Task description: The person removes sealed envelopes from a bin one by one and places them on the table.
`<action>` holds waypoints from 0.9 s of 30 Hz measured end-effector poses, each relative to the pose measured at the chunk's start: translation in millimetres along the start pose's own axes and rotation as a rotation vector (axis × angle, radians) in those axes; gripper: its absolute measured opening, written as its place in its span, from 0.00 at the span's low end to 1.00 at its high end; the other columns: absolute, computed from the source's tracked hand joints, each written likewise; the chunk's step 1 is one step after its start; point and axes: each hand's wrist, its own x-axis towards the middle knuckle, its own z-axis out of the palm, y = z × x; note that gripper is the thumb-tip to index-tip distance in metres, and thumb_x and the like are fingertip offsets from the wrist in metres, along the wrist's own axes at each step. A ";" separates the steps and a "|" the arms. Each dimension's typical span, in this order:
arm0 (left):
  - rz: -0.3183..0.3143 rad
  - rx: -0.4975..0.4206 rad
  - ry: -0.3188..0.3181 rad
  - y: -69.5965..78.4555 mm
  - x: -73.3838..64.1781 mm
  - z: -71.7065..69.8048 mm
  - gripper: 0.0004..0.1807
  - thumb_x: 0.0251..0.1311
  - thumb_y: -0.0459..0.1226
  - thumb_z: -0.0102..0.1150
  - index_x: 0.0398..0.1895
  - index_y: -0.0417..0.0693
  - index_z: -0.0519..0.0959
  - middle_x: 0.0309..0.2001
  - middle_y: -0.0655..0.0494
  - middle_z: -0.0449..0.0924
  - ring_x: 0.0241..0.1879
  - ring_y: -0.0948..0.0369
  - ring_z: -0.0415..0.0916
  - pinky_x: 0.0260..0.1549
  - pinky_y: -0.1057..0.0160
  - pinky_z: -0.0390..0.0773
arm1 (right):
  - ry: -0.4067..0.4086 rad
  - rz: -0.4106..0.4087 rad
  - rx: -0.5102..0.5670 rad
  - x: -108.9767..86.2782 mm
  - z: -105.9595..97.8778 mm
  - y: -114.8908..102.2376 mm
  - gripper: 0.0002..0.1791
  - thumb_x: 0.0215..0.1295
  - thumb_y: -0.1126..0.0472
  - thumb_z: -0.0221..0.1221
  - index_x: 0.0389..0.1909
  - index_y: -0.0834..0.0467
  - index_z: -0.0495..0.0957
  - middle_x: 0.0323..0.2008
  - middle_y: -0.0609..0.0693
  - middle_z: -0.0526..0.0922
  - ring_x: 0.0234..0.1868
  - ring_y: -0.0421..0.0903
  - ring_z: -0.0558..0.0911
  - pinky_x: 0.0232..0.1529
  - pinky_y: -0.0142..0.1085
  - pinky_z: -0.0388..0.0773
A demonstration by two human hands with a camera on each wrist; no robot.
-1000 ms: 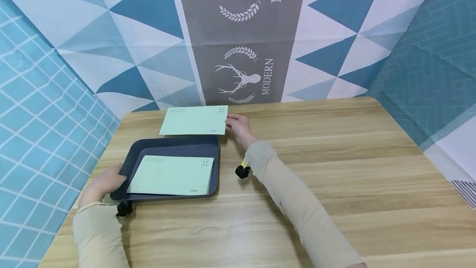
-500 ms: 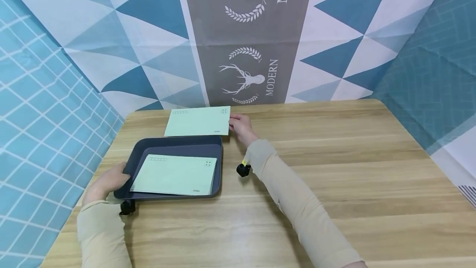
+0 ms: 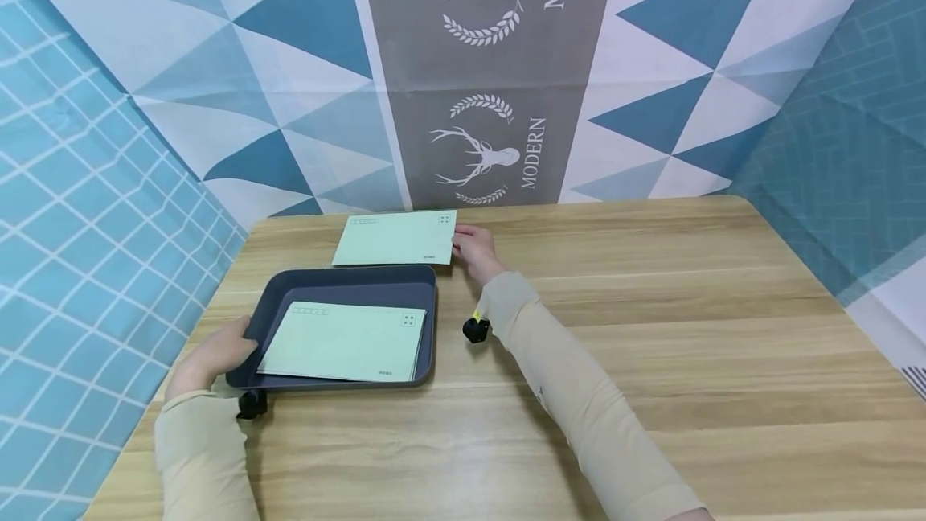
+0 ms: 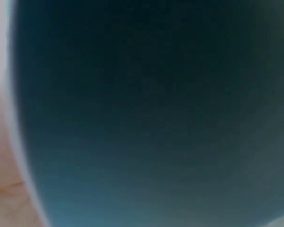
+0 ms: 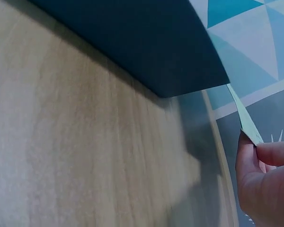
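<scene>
We see the left hand [image 3: 217, 350] grip the left rim of the dark tray [image 3: 369, 294], thumb inside (other fingers hidden); stacked pale-green envelopes [image 3: 343, 344] lie there. Beyond, the right hand [image 3: 474, 250] pinches a single envelope [image 3: 396, 238], little moved since a second ago, apparently not yet released.

We see a wooden table [image 3: 615, 304] in light brown, its grain streaked darker and its far right corner rounded. On its left part we find a dark, shallow, rectangular tray [image 3: 362, 291] with rounded corners.
</scene>
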 end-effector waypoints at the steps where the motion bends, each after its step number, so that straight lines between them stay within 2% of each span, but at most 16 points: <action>1: 0.000 0.003 0.003 0.5 0.0 -0.1 0.31 0.56 0.31 0.37 0.60 0.15 0.49 0.57 0.18 0.53 0.57 0.29 0.55 0.53 0.36 0.60 | -0.002 0.007 -0.012 -6.9 0.3 -4.9 0.19 0.56 0.75 0.51 0.50 0.67 0.75 0.47 0.59 0.79 0.32 0.42 0.78 0.37 0.30 0.78; 3: -0.001 0.006 0.007 1.1 0.2 -0.2 0.31 0.56 0.31 0.37 0.59 0.16 0.49 0.57 0.18 0.54 0.56 0.29 0.55 0.52 0.36 0.60 | -0.001 0.021 -0.031 -12.1 1.8 -7.9 0.19 0.57 0.75 0.51 0.51 0.69 0.74 0.47 0.60 0.78 0.34 0.43 0.79 0.39 0.31 0.78; 6: -0.015 0.004 0.003 1.9 0.8 -0.4 0.32 0.57 0.31 0.37 0.60 0.15 0.47 0.58 0.17 0.51 0.57 0.29 0.53 0.53 0.36 0.58 | -0.008 0.025 -0.050 -9.4 2.0 -4.2 0.19 0.58 0.74 0.51 0.52 0.69 0.73 0.48 0.60 0.77 0.37 0.43 0.78 0.41 0.32 0.78; 7: -0.019 0.007 0.002 1.8 1.2 -0.3 0.32 0.57 0.31 0.37 0.60 0.15 0.46 0.58 0.17 0.51 0.57 0.28 0.52 0.54 0.36 0.58 | -0.017 0.013 -0.044 10.0 2.8 10.9 0.19 0.58 0.74 0.51 0.51 0.69 0.74 0.47 0.60 0.78 0.36 0.44 0.79 0.40 0.32 0.78; 8: -0.022 0.013 0.001 1.4 1.6 0.0 0.32 0.57 0.32 0.37 0.61 0.15 0.45 0.59 0.17 0.50 0.58 0.28 0.51 0.54 0.36 0.57 | -0.021 0.004 -0.034 38.5 4.0 32.6 0.18 0.56 0.74 0.53 0.50 0.67 0.75 0.45 0.59 0.79 0.35 0.44 0.79 0.37 0.32 0.79; 13: -0.012 0.046 0.013 0.3 2.9 0.2 0.32 0.56 0.31 0.37 0.59 0.13 0.46 0.57 0.16 0.51 0.56 0.28 0.53 0.53 0.36 0.59 | -0.121 -0.034 0.060 198.6 10.6 153.3 0.18 0.49 0.70 0.60 0.43 0.55 0.80 0.39 0.50 0.81 0.34 0.43 0.81 0.32 0.36 0.80; 14: -0.011 0.045 0.014 0.1 2.8 0.1 0.32 0.56 0.31 0.37 0.59 0.13 0.46 0.57 0.16 0.51 0.56 0.28 0.53 0.53 0.36 0.60 | -0.132 -0.026 0.065 209.6 11.2 161.2 0.18 0.49 0.70 0.60 0.43 0.53 0.80 0.39 0.50 0.81 0.35 0.43 0.82 0.33 0.36 0.80; 15: -0.010 0.046 0.015 0.2 2.7 -0.2 0.32 0.56 0.31 0.37 0.58 0.12 0.46 0.57 0.15 0.51 0.56 0.27 0.53 0.52 0.36 0.60 | -0.147 -0.025 0.068 208.8 11.1 161.6 0.18 0.50 0.70 0.60 0.44 0.54 0.80 0.40 0.50 0.81 0.35 0.43 0.82 0.34 0.36 0.80; 18: -0.014 0.052 0.012 0.3 2.2 -0.6 0.32 0.56 0.31 0.37 0.58 0.12 0.45 0.57 0.15 0.50 0.56 0.27 0.52 0.53 0.36 0.59 | -0.159 0.010 0.042 133.9 8.9 107.7 0.21 0.54 0.72 0.54 0.51 0.60 0.75 0.42 0.52 0.81 0.38 0.45 0.82 0.38 0.35 0.80; 21: -0.027 0.050 0.002 1.0 1.4 -1.2 0.33 0.56 0.31 0.36 0.59 0.12 0.44 0.57 0.15 0.48 0.57 0.27 0.50 0.54 0.35 0.57 | -0.181 0.059 -0.002 40.5 6.5 39.7 0.24 0.59 0.74 0.47 0.58 0.67 0.67 0.49 0.58 0.77 0.46 0.49 0.80 0.47 0.36 0.77; 22: -0.033 0.043 -0.002 1.2 1.2 -1.2 0.34 0.56 0.31 0.36 0.59 0.12 0.43 0.58 0.15 0.47 0.57 0.27 0.49 0.54 0.35 0.57 | -0.195 0.069 -0.013 18.3 5.5 23.4 0.24 0.60 0.74 0.46 0.60 0.68 0.65 0.51 0.59 0.76 0.48 0.50 0.79 0.49 0.37 0.76; 23: -0.038 0.037 -0.005 1.3 1.0 -1.0 0.34 0.56 0.32 0.36 0.59 0.12 0.43 0.58 0.15 0.46 0.58 0.27 0.49 0.54 0.35 0.56 | -0.221 0.062 -0.019 15.4 4.9 21.8 0.25 0.60 0.74 0.45 0.61 0.69 0.63 0.53 0.60 0.75 0.49 0.50 0.78 0.50 0.37 0.75; 25: -0.044 0.028 -0.010 1.2 0.7 -0.7 0.34 0.56 0.32 0.35 0.60 0.13 0.42 0.58 0.15 0.45 0.58 0.26 0.47 0.55 0.35 0.54 | -0.273 0.075 -0.034 -9.7 3.3 3.0 0.25 0.62 0.75 0.42 0.63 0.70 0.59 0.59 0.63 0.67 0.56 0.54 0.73 0.56 0.41 0.70; 27: -0.043 0.029 -0.010 0.6 0.4 0.2 0.35 0.56 0.32 0.35 0.60 0.13 0.42 0.58 0.15 0.45 0.58 0.26 0.47 0.55 0.35 0.54 | -0.326 0.076 -0.054 -17.8 1.8 -3.1 0.26 0.63 0.75 0.40 0.64 0.71 0.55 0.62 0.65 0.63 0.59 0.55 0.69 0.59 0.42 0.67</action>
